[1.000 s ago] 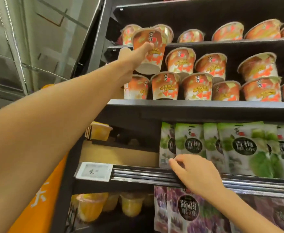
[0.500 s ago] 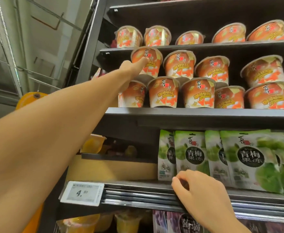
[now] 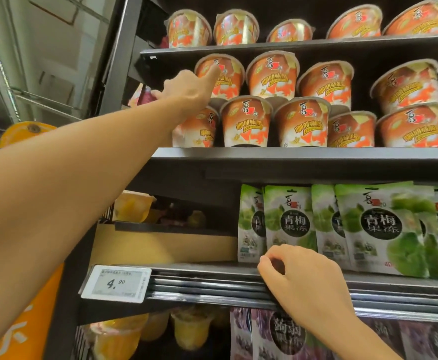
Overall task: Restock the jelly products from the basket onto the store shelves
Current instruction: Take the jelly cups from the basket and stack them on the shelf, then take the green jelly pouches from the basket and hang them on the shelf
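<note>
My left hand (image 3: 186, 87) reaches up to the second shelf, its thumb tip touching the lid of an orange jelly cup (image 3: 223, 79). That cup sits stacked on the leftmost cups of the lower row (image 3: 246, 123). The other fingers spread to the cup's left, apart from it. My right hand (image 3: 301, 276) rests on the front rail (image 3: 212, 284) of the shelf below, fingers loosely curled, holding nothing. It sits just in front of green jelly pouches (image 3: 288, 219). The basket is out of view.
More orange cups fill the top shelf (image 3: 238, 28) and the right of the second shelf (image 3: 407, 84). A price tag (image 3: 115, 283) reading 4.90 hangs at the rail's left. Purple pouches (image 3: 285, 333) and yellow jelly cups (image 3: 189, 328) fill the shelf underneath. An orange sign (image 3: 28, 331) stands at the left.
My left hand set the orange cup on top of the stacked row and let go; only the thumb touches it now. The view tilted up. My right hand stayed on the rail.
</note>
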The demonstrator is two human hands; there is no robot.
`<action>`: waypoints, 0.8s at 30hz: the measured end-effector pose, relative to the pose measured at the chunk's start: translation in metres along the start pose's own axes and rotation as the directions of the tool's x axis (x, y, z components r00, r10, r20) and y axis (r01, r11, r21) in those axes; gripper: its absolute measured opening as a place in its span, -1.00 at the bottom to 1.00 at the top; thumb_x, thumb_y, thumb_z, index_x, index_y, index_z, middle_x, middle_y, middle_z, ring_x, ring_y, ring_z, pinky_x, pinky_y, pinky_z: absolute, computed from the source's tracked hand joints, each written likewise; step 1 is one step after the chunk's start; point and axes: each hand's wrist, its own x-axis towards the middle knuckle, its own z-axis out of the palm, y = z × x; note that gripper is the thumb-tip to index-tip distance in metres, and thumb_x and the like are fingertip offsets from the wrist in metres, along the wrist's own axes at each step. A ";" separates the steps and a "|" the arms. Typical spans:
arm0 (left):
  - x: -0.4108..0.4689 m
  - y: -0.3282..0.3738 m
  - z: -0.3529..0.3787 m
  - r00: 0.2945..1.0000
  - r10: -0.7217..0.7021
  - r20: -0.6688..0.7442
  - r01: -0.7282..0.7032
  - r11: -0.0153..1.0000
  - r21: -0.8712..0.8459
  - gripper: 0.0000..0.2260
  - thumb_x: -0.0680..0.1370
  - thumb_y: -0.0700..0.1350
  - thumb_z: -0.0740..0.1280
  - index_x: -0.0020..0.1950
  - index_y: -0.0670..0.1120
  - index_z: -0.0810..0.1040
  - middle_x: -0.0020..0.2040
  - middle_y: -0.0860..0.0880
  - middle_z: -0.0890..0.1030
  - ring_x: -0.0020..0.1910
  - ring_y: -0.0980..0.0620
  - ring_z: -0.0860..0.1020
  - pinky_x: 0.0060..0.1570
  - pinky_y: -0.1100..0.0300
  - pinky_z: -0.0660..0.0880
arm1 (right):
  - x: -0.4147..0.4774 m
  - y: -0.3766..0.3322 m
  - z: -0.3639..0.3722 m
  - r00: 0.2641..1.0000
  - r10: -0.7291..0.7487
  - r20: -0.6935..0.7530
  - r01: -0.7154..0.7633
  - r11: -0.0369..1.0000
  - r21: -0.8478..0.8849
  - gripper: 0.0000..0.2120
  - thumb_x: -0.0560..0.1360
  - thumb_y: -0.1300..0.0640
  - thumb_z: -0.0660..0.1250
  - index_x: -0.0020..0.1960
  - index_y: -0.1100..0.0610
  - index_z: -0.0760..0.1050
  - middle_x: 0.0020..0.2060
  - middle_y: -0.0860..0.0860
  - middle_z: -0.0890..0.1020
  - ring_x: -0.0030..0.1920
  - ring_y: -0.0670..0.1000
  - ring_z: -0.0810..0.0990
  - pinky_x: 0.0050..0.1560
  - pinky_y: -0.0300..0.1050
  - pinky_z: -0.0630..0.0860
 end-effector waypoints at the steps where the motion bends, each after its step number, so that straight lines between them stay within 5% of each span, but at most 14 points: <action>1: -0.001 0.000 0.002 0.994 0.021 -0.107 -0.019 1.000 0.017 -0.37 0.54 0.38 0.05 0.24 -0.12 0.47 0.24 -0.13 0.55 0.31 -0.17 0.46 0.41 -0.20 0.24 | 0.000 0.000 0.000 1.000 0.003 -0.003 -0.003 1.000 -0.001 -0.61 0.50 -0.21 0.01 -0.19 -0.07 0.54 -0.31 -0.15 0.61 -0.30 -0.18 0.53 -0.35 -0.35 0.39; 5: -0.026 0.004 0.003 0.861 0.166 -0.480 -0.180 0.984 0.016 -0.63 0.56 0.17 0.11 0.14 -0.08 0.47 0.05 0.00 0.55 0.09 0.03 0.43 0.23 0.11 0.24 | 0.000 -0.001 0.000 1.000 0.024 0.014 -0.024 0.999 -0.024 -0.60 0.49 -0.19 0.01 -0.20 -0.05 0.56 -0.35 -0.14 0.62 -0.34 -0.16 0.53 -0.36 -0.31 0.43; 8: -0.055 0.008 0.006 0.818 0.258 -0.514 -0.328 0.943 -0.049 -0.81 0.54 0.09 0.12 -0.03 -0.01 0.37 -0.12 0.03 0.46 -0.07 0.09 0.35 0.02 0.21 0.19 | 0.000 0.000 -0.001 0.999 0.037 0.009 -0.037 0.999 -0.039 -0.62 0.50 -0.17 0.03 -0.21 -0.05 0.57 -0.38 -0.13 0.61 -0.37 -0.15 0.53 -0.37 -0.28 0.43; 12: -0.113 0.008 0.017 0.877 0.295 -0.378 -0.365 0.922 -0.128 -0.86 0.57 0.07 0.15 -0.08 0.02 0.34 -0.18 0.09 0.46 -0.16 0.15 0.38 -0.08 0.22 0.25 | -0.001 0.003 0.001 1.000 0.021 0.000 -0.021 0.998 -0.051 -0.63 0.51 -0.15 0.07 -0.22 -0.03 0.59 -0.41 -0.10 0.61 -0.38 -0.14 0.53 -0.43 -0.29 0.32; 15: -0.164 0.003 0.022 0.961 0.217 -0.169 -0.256 0.933 -0.253 -0.81 0.60 0.06 0.17 -0.17 0.02 0.37 -0.25 0.10 0.47 -0.24 0.16 0.43 -0.22 0.20 0.29 | -0.005 0.003 -0.005 1.000 -0.017 0.026 0.017 1.000 0.004 -0.65 0.56 -0.07 0.12 -0.21 0.04 0.59 -0.39 -0.04 0.62 -0.35 -0.03 0.55 -0.38 -0.20 0.38; 18: -0.227 -0.003 0.021 0.986 0.143 0.080 -0.096 0.899 -0.427 -0.78 0.60 -0.03 0.24 -0.25 0.00 0.39 -0.35 0.12 0.42 -0.38 0.22 0.39 -0.26 0.23 0.34 | -0.018 0.000 -0.022 0.999 -0.033 0.029 0.025 0.968 0.251 -0.69 0.58 0.06 0.18 -0.16 0.17 0.62 -0.30 0.06 0.66 -0.24 0.08 0.59 -0.20 -0.05 0.51; 21: -0.301 -0.015 0.009 0.969 0.152 0.196 -0.023 0.842 -0.539 -0.81 0.58 -0.13 0.28 -0.23 -0.07 0.46 -0.35 0.12 0.42 -0.39 0.29 0.38 -0.32 0.42 0.36 | -0.067 0.001 -0.042 0.999 0.006 -0.032 0.010 0.877 0.481 -0.79 0.60 0.12 0.23 -0.03 0.09 0.65 -0.16 -0.14 0.64 -0.10 -0.16 0.55 -0.09 -0.35 0.43; 24: -0.392 -0.042 0.001 0.948 0.130 0.291 0.077 0.792 -0.605 -0.79 0.57 -0.17 0.29 -0.27 -0.03 0.46 -0.39 0.16 0.42 -0.40 0.28 0.38 -0.36 0.46 0.32 | -0.153 0.013 -0.055 0.999 0.045 -0.006 -0.031 0.770 0.637 -0.81 0.59 0.15 0.24 0.03 0.02 0.64 -0.03 -0.16 0.66 0.00 -0.21 0.60 0.00 -0.36 0.47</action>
